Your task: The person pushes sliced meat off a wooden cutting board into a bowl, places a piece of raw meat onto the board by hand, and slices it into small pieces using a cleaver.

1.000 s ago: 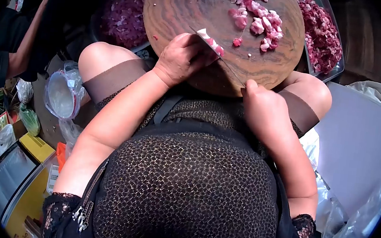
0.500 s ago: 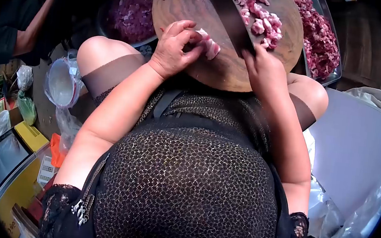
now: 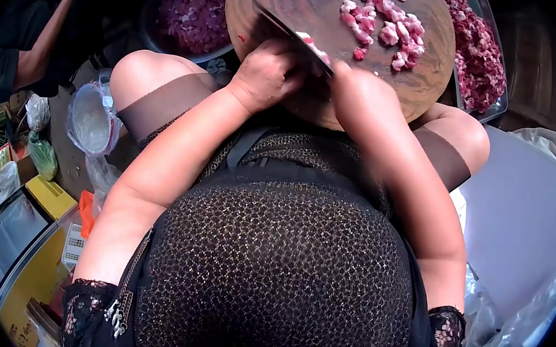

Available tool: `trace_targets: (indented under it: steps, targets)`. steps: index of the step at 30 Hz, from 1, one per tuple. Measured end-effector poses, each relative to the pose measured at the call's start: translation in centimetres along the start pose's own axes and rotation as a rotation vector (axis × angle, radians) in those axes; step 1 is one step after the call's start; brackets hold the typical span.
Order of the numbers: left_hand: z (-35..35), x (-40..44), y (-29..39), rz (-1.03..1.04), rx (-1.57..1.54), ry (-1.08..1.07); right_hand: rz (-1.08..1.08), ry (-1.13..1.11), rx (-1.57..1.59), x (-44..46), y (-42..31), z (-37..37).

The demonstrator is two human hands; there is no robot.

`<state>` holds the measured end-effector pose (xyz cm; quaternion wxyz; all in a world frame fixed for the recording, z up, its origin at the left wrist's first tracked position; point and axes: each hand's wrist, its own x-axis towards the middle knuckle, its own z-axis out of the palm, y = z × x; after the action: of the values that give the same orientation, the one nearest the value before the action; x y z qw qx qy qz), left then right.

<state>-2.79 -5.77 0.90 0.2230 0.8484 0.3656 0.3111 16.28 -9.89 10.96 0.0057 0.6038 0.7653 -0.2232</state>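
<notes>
A round wooden chopping board [image 3: 432, 61] lies in front of my knees. My right hand [image 3: 365, 96] is closed round the handle end of a cleaver [image 3: 281, 26], whose dark blade slants across the board's near left part. My left hand [image 3: 261, 75] is on the near side of the blade, its fingers bent and pressed on a piece of meat; the blade and fingers hide most of that piece. A bit of pink and white meat [image 3: 314, 42] shows along the blade's far side. Several cut meat pieces [image 3: 403, 36] lie on the board's right half.
A metal bowl of meat [image 3: 196, 16] stands beyond the board at left, and a metal tray [image 3: 500, 105] heaped with chopped meat at right. A lined bucket [image 3: 92, 119] and bags are on the left floor. Another person's arm [image 3: 49, 38] shows at upper left.
My right hand has brought the cleaver left, away from the cut pieces, to beside my left hand. My left hand has shifted slightly right and down with the meat.
</notes>
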Motion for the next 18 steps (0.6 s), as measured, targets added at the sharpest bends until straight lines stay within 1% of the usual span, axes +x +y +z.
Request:
trace_targets:
  steps: [2,3,4,6,7,8,9,10,12,13,14,15,16,17,18]
  targets:
    - [0.2,0.1,0.1,0.077,0.001,0.044,0.002,0.028,-0.042,3.4,-1.0,0.4]
    - [0.2,-0.1,0.0,0.035,-0.007,0.018,0.002,0.021,-0.010,4.5,-0.7,0.0]
    - [0.0,-0.3,0.2,0.037,-0.001,0.023,0.002,0.015,0.020,5.4,-0.3,-0.3]
    - [-0.3,-0.1,0.5,-0.016,-0.071,0.023,-0.027,0.287,0.089,5.8,2.2,2.2]
    - [-1.1,-0.1,1.5,-0.166,-0.137,-0.006,0.088,0.304,0.130,4.6,1.5,0.8]
    - [-1.7,-0.1,1.4,-0.169,-0.133,0.006,0.077,0.369,0.146,3.7,1.8,0.6]
    - [-2.3,-0.6,1.4,-0.197,-0.086,0.047,0.100,0.330,0.158,2.1,1.8,0.0]
    - [-2.6,-1.3,1.4,-0.225,-0.041,0.078,0.115,0.229,0.187,-1.5,1.7,-0.9]
    - [-2.5,-1.3,0.5,-0.177,0.004,0.111,0.055,0.191,0.161,-4.7,1.8,-0.7]
    - [-2.5,-1.3,0.0,-0.096,-0.034,0.040,0.064,0.158,0.115,-5.9,1.6,-0.7]
    - [-2.4,-1.2,-0.2,-0.016,-0.074,-0.034,0.047,0.176,0.066,-6.6,1.3,-0.5]
    - [-2.1,-0.9,0.2,-0.018,-0.106,0.013,0.066,0.122,0.050,-6.9,0.8,-0.6]
    - [-2.0,-0.8,0.2,-0.019,-0.110,0.008,0.086,0.065,0.035,-7.0,0.5,-0.8]
    - [-2.0,-0.7,0.1,0.015,-0.045,-0.045,0.091,0.063,0.038,-7.0,0.6,-0.7]
    - [-1.8,-0.7,0.0,0.048,0.020,-0.098,0.083,0.001,0.050,-6.8,0.8,-0.5]
